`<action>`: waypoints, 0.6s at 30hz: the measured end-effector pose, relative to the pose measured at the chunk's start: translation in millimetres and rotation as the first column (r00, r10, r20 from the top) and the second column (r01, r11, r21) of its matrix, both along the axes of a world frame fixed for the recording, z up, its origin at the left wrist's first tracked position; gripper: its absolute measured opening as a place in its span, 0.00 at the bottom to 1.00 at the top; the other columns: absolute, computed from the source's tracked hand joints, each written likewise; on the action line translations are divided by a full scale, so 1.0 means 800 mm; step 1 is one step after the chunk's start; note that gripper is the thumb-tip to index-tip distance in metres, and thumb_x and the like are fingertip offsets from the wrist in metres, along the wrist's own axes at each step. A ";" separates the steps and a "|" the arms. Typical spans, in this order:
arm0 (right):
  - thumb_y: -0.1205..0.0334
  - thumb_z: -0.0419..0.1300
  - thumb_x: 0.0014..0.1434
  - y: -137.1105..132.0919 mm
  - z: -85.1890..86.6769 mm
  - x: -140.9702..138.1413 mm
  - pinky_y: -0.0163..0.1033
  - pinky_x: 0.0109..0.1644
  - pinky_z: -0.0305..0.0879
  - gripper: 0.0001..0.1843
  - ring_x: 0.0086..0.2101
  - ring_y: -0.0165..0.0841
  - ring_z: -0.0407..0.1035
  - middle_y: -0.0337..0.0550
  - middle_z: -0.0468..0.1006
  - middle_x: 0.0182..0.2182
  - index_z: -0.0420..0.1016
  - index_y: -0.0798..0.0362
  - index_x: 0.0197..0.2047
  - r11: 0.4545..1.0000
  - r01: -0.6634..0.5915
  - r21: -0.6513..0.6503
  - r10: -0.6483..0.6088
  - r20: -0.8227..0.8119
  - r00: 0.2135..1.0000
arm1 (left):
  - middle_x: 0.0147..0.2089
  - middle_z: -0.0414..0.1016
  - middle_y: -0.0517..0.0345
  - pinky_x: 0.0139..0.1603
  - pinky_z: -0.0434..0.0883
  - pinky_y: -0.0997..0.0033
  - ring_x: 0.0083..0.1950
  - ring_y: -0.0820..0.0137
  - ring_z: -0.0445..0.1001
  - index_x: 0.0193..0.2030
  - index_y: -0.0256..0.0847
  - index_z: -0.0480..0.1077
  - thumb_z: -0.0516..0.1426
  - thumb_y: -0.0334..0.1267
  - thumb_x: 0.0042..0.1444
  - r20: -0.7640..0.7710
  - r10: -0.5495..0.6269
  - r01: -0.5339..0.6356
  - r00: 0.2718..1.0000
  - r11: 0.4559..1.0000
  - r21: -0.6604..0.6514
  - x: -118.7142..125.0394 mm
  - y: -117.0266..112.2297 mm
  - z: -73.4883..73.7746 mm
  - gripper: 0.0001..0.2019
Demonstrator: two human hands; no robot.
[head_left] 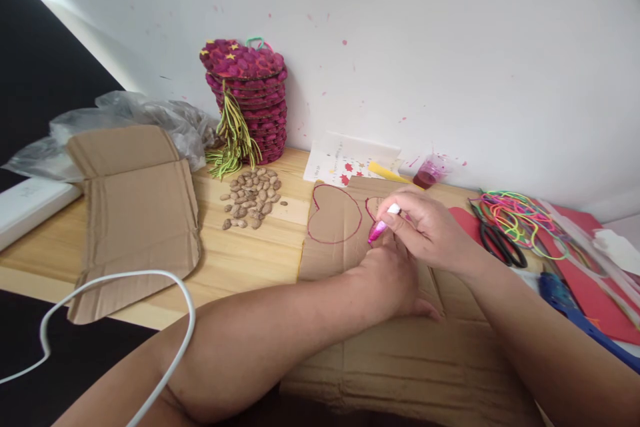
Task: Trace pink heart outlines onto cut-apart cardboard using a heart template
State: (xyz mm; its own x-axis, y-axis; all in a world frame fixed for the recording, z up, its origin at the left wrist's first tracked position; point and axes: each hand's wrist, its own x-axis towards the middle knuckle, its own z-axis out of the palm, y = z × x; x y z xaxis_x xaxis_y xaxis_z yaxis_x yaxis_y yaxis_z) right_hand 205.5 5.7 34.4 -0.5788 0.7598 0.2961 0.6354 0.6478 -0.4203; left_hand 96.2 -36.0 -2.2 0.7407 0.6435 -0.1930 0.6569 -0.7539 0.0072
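My right hand [430, 230] is closed around a pink marker [381, 227] whose tip rests on a flat sheet of cardboard [400, 347] in front of me. A finished pink heart outline [334, 213] is drawn on the sheet, and part of a second outline [373, 205] shows beside the marker. My left hand [395, 280] lies on the cardboard just below the marker, pressing it down; its fingers are mostly hidden under my right hand.
A second cardboard piece [135, 207] lies at left beside a plastic bag [145, 117]. Loose seeds [253, 197], a stack of purple heart crafts [250, 100], paper sheets [350, 157], a small cup [430, 172], scissors [500, 243], coloured bands [520, 213], red sheet [590, 280] and white cable [120, 280] surround.
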 end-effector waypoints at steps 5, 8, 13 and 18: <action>0.59 0.52 0.70 0.008 -0.001 -0.003 0.45 0.47 0.63 0.15 0.39 0.37 0.70 0.42 0.79 0.35 0.75 0.49 0.34 1.000 -0.016 0.014 0.017 -0.021 1.000 | 0.68 0.64 0.28 0.68 0.60 0.51 0.71 0.41 0.59 0.68 0.21 0.61 0.45 0.75 0.55 0.011 0.031 -0.031 0.999 1.000 0.003 0.000 -0.001 0.000 0.55; 0.59 0.52 0.70 0.012 0.000 -0.005 0.45 0.46 0.63 0.15 0.37 0.37 0.70 0.42 0.79 0.33 0.75 0.49 0.33 0.999 -0.018 0.029 0.019 -0.033 0.999 | 0.69 0.61 0.25 0.72 0.53 0.46 0.73 0.38 0.54 0.69 0.19 0.60 0.45 0.75 0.55 0.000 0.019 -0.019 1.000 1.000 0.024 0.000 0.000 0.001 0.55; 0.60 0.53 0.70 0.016 0.000 -0.004 0.44 0.46 0.63 0.14 0.36 0.35 0.69 0.40 0.79 0.33 0.74 0.49 0.33 1.000 -0.007 0.030 0.008 -0.055 0.998 | 0.71 0.58 0.25 0.75 0.47 0.44 0.76 0.38 0.45 0.71 0.20 0.54 0.45 0.74 0.55 0.002 0.017 -0.017 1.000 1.000 -0.020 0.000 0.000 0.003 0.56; 0.61 0.54 0.69 0.020 -0.004 0.000 0.44 0.45 0.64 0.11 0.37 0.36 0.71 0.41 0.79 0.34 0.73 0.49 0.35 0.999 0.038 0.032 -0.036 -0.076 0.996 | 0.74 0.53 0.29 0.69 0.61 0.46 0.77 0.41 0.44 0.73 0.23 0.50 0.47 0.74 0.55 0.069 0.061 -0.057 0.996 0.996 -0.068 0.001 0.000 -0.003 0.56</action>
